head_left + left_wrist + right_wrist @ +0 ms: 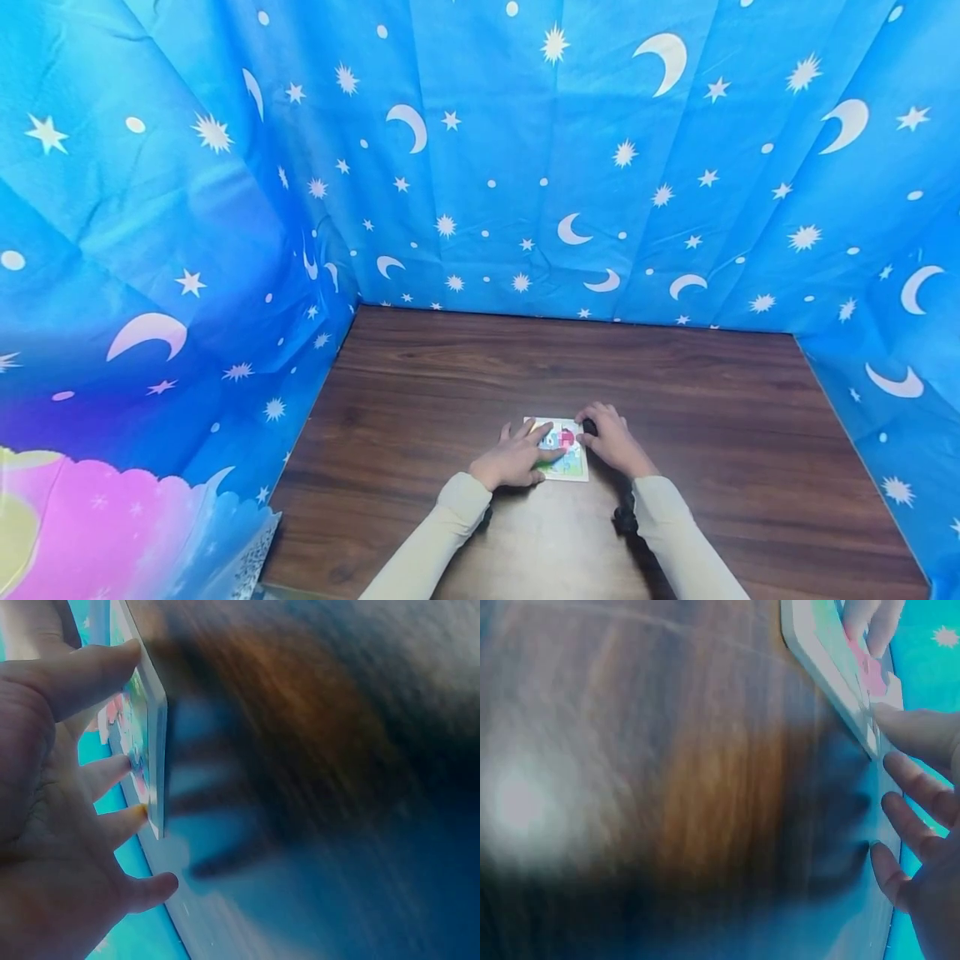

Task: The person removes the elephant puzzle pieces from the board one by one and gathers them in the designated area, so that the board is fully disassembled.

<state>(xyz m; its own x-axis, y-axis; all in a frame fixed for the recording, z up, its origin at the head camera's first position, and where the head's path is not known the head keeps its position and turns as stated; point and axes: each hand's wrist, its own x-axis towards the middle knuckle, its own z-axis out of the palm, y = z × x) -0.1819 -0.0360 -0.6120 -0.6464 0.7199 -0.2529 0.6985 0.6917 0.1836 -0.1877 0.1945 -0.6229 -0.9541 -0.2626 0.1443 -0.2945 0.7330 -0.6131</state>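
Observation:
A small square jigsaw puzzle (567, 468) with a pale frame and a colourful picture lies on the brown wooden table. Across its left part spreads my left hand (516, 460), fingers apart and fairly straight. In the left wrist view, the thumb and some fingertips of that hand (52, 780) touch the puzzle board (158, 742). My right hand (617, 442) is at the puzzle's right edge. The right wrist view shows its thumb (915, 731) on the board near a pink patch (868, 671), the other fingers loosely bent beside the rim. Both hands partly hide the picture.
The wood-grain table (420, 375) extends around the puzzle on all sides. Blue cloth (480, 167) with white moons and stars hangs behind it and at both sides. A pink and blue scalloped cloth (112, 517) is at the lower left.

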